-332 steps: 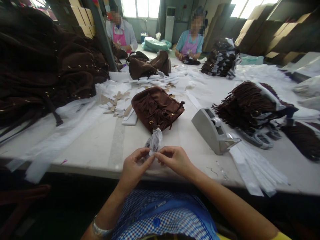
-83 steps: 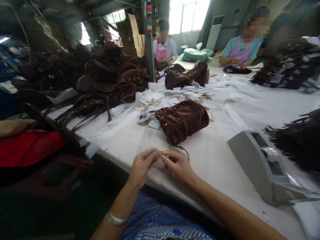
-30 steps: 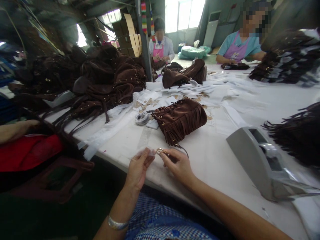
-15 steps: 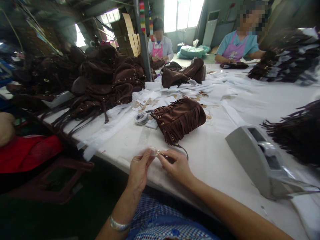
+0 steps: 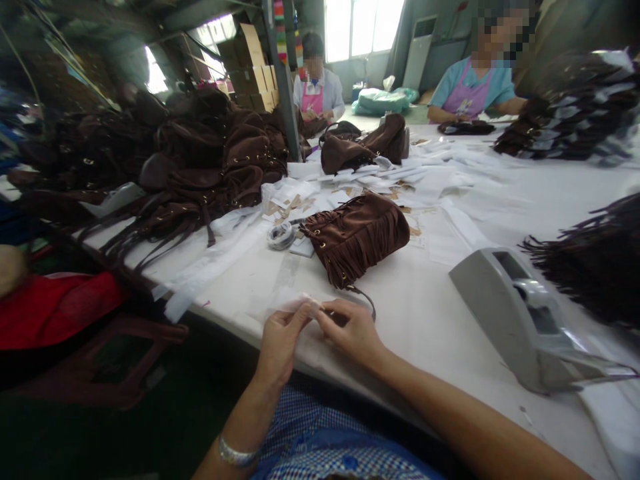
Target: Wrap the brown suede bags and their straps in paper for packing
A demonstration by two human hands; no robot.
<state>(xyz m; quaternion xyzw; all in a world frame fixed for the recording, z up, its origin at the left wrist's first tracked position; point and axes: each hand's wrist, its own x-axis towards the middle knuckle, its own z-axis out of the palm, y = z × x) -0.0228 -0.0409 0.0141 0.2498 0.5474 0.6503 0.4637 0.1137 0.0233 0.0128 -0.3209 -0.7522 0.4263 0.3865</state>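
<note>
In the head view, a brown fringed handbag (image 5: pixel 363 233) lies on its side on the white table, just beyond my hands. A thin dark strap (image 5: pixel 371 301) curves from the bag's near end down behind my right hand (image 5: pixel 353 330). That hand pinches the strap's end, its fingers pressed together. My left hand (image 5: pixel 281 340) is closed on a thin translucent white wrapping sheet (image 5: pixel 287 301), thumb against fingers. The fingertips of both hands meet, and what lies between them is mostly covered.
A grey tape dispenser (image 5: pixel 505 320) stands at right, by a dark fringed pile (image 5: pixel 590 267). Brown bags (image 5: pixel 215 153) are heaped at left. A wrapped coil (image 5: pixel 281 235) sits beside the handbag, with paper scraps (image 5: pixel 295 205) behind. Two co-workers (image 5: pixel 320 93) work across the table.
My left thumb and fingers have moved slightly right, over the gold-coloured metal fitting at the strap's end, which showed before. The handbag has stayed in place.
</note>
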